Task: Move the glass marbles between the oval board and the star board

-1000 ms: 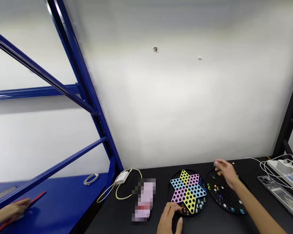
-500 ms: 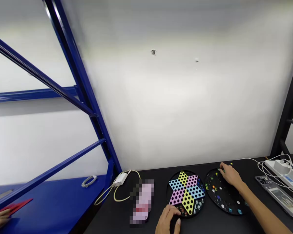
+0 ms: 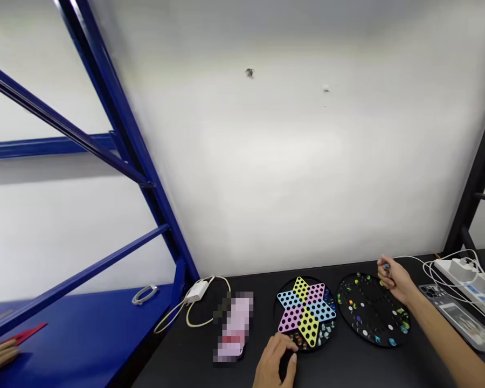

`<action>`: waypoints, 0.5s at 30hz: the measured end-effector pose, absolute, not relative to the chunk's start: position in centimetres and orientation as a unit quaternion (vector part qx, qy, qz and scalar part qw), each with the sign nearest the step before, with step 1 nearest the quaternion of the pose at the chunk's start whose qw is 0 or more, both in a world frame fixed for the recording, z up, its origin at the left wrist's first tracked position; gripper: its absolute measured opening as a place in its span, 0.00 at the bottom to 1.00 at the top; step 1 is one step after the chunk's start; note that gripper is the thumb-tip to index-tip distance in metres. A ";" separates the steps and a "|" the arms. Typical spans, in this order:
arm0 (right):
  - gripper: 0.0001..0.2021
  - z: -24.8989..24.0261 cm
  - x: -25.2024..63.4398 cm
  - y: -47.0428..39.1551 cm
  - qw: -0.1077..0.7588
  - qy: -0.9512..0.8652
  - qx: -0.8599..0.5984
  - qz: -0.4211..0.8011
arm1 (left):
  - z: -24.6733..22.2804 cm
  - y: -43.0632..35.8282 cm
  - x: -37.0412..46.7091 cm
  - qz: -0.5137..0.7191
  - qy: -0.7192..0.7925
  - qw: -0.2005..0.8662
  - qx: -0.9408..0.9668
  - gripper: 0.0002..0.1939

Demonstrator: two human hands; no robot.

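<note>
A round black board with a colourful star-shaped hole pattern lies on the black table, with small marbles in sections around the star. My left hand rests at its lower left rim, fingers apart and holding nothing. To the right is a round black tray with scattered marbles of several colours. Above that tray's upper right edge, my right hand is curled, with a small bluish marble between its fingers.
A pixelated pink item and a white adapter with cable lie left. At right are a grey phone-like case and a white power strip. Another person's hand touches a red object on the blue table.
My right hand has lifted off the tray, moved right and turned so its curled fingers show. My left hand stays at the star board. The view has shifted slightly.
</note>
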State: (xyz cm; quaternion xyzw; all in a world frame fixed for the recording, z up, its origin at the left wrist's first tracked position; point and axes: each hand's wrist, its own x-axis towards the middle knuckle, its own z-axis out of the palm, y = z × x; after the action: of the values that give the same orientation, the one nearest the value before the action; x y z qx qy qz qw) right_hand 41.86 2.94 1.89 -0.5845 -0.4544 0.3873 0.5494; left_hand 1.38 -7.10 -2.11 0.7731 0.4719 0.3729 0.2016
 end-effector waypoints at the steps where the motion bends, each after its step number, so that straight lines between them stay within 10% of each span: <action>1: 0.24 1.7 41.8 2.2 0.538 -0.461 -0.589 0.388 | -2.0 -7.2 1.4 0.371 0.473 0.202 0.773 0.16; 15: 0.19 -5.3 36.9 -6.9 0.273 -0.766 -0.569 -0.122 | -2.3 -7.2 1.5 0.380 0.457 0.179 0.784 0.16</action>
State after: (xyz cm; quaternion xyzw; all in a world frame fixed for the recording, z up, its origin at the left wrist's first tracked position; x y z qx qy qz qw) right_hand 36.89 -6.91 -5.32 -0.5685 -0.7664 -0.1216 0.2731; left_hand 1.48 -7.22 -2.27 0.7839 0.4573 0.3798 0.1789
